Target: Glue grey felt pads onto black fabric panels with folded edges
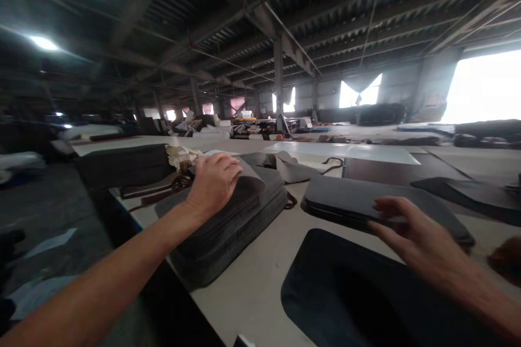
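Note:
My left hand (216, 181) is closed on the lifted edge of a thin grey sheet (251, 169), which curls up from a thick stack of dark grey sheets (236, 238). The sheets look like fabric or felt with rounded corners. My right hand (411, 227) holds nothing, its thumb and fingers apart. It hovers between a lower stack of grey sheets (345, 195) and a black rounded-corner sheet (317, 276) lying flat on the table. A shadow falls across that black sheet.
The pale table (244, 303) has its near edge at the left. Brown straps (158, 195), crumpled cream material (181, 156) and another dark stack (126, 165) lie beyond the left hand. Part of another hand (507, 260) shows at the right edge.

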`<state>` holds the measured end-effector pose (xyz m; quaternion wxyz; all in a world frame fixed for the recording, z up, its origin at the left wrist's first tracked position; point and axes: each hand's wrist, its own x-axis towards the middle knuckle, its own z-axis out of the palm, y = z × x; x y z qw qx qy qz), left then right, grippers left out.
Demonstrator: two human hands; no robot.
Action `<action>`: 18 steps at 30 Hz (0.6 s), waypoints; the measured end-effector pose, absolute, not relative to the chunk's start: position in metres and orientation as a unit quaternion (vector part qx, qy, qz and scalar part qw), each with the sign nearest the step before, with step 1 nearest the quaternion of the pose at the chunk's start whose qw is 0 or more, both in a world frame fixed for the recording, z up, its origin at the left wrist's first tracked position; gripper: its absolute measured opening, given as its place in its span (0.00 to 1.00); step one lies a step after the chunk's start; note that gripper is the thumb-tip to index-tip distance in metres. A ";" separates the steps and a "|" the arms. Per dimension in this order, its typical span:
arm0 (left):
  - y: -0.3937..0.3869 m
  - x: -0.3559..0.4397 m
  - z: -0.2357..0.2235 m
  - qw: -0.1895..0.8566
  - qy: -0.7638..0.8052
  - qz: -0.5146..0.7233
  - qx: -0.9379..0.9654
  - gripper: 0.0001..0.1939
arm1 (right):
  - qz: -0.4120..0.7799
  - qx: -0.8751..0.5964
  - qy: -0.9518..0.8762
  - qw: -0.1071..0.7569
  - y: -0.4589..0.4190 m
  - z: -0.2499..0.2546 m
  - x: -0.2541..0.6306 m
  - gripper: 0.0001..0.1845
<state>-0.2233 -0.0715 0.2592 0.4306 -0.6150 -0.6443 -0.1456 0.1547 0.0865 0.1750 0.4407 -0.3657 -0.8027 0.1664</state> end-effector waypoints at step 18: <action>-0.067 -0.177 0.237 0.259 -0.519 -0.603 -0.547 0.13 | 0.481 -0.272 -0.647 0.526 0.093 0.261 -0.039 0.07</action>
